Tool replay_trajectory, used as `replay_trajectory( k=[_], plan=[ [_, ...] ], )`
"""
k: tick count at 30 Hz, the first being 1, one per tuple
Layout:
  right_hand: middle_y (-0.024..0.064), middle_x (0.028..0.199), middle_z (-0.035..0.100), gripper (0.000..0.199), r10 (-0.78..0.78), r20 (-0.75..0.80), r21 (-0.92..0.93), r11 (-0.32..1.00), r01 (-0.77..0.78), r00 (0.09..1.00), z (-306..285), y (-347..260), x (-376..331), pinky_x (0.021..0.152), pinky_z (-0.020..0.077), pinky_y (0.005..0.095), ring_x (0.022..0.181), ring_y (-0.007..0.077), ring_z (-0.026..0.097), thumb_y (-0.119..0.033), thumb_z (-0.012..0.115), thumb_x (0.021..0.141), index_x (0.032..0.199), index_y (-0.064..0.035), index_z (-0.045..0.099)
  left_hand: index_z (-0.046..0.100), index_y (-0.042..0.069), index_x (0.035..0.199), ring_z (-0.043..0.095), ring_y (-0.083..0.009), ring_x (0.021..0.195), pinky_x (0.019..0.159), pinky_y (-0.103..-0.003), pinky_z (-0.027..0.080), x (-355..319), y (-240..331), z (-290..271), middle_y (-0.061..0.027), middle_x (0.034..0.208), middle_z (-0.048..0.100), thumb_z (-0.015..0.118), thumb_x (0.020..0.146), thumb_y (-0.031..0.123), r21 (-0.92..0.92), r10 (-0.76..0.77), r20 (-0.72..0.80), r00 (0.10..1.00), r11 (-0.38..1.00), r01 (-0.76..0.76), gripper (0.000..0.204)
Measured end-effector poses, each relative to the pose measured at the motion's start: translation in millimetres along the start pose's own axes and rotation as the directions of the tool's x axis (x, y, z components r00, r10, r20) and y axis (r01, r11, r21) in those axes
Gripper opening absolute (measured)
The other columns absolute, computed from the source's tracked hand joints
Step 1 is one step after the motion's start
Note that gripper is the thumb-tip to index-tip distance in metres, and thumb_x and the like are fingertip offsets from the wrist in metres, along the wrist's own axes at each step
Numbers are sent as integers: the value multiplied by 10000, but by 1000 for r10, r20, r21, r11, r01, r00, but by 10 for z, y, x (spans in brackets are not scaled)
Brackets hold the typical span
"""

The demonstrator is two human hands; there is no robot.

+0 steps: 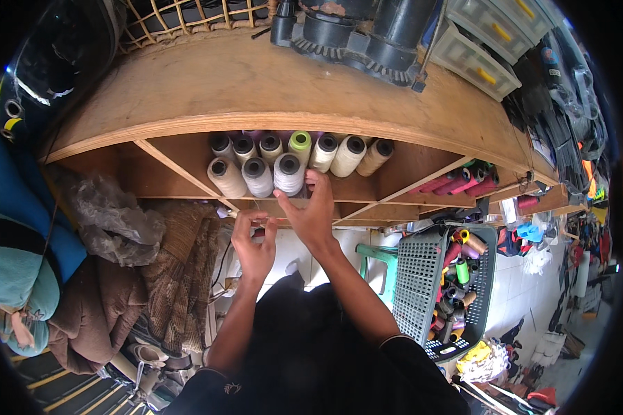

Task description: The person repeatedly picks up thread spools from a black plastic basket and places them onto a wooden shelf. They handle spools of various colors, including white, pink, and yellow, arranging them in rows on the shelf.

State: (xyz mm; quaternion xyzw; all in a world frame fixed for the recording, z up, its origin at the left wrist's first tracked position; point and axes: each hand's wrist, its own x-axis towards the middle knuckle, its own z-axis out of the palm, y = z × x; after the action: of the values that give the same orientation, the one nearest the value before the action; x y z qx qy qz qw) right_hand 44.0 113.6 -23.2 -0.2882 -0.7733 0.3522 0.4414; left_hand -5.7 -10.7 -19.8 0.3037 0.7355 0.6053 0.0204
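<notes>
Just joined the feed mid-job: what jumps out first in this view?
The thread cones stacked in the middle compartment of the wooden shelf draw the eye, with the right hand reaching up to the front row. Just below, the left hand pinches something small I cannot make out. To the right, a dark basket holds colourful spools.

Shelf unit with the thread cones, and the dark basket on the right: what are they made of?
Shelf unit: looks like unpainted plywood, matte tan with visible grain and layered edges. Dark slotted basket: apparently moulded plastic, with a regular perforated grid.
</notes>
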Motion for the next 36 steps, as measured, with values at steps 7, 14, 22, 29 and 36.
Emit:
replay_trajectory(
  k=[7, 14, 22, 29, 36],
  plan=[
    [153, 1016, 519, 528, -96, -88, -67, 994, 90, 992, -423, -50, -266, 794, 443, 376, 908, 281, 537, -135, 836, 681, 1078, -30, 505, 570, 3, 827, 582, -183, 686, 613, -287, 482, -46, -11, 56, -92, 803, 587, 687, 796, 0, -13, -13, -39, 999, 1000, 12, 120],
    [94, 680, 574, 121, 175, 76, -89, 982, -169, 982, -1051, 514, -1195, 583, 450, 318, 623, 201, 564, -25, 754, 756, 746, -3, 635, 517, 10, 692, 543, -174, 623, 567, -304, 430, -323, -611, 82, -77, 690, 543, 763, 737, 34, 71, -25, 342, 939, 997, 0, 252],
    [90, 784, 605, 174, 606, -98, -116, 781, -614, 789, -1894, 997, -2341, 660, 491, 296, 730, 175, 598, -117, 699, 830, 950, 1, 654, 635, 33, 803, 599, -199, 701, 672, -316, 482, -1417, -2850, 80, -74, 756, 628, 763, 809, 214, 138, -284, 715, 638, 953, 270, 222],
    [95, 787, 581, 119, 336, -816, -101, 718, -689, 470, -2891, 981, -2495, 652, 455, 315, 700, 192, 561, -33, 649, 822, 866, -5, 543, 523, 123, 1049, 528, -150, 631, 539, -308, 427, -1680, -2704, -37, -35, 813, 546, 586, 910, 365, 761, -934, 339, -114, 201, 617, 286],
    [166, 973, 602, 331, 305, -855, -297, 375, -878, 420, -4414, 1924, -3900, 761, 486, 438, 886, 362, 600, 4, 628, 684, 1002, -10, 536, 524, 110, 1125, 551, -137, 686, 581, -285, 443, -1403, -1965, 712, -42, 857, 574, 574, 931, 350, 771, -867, 499, 19, 454, 448, 313]
  ],
)
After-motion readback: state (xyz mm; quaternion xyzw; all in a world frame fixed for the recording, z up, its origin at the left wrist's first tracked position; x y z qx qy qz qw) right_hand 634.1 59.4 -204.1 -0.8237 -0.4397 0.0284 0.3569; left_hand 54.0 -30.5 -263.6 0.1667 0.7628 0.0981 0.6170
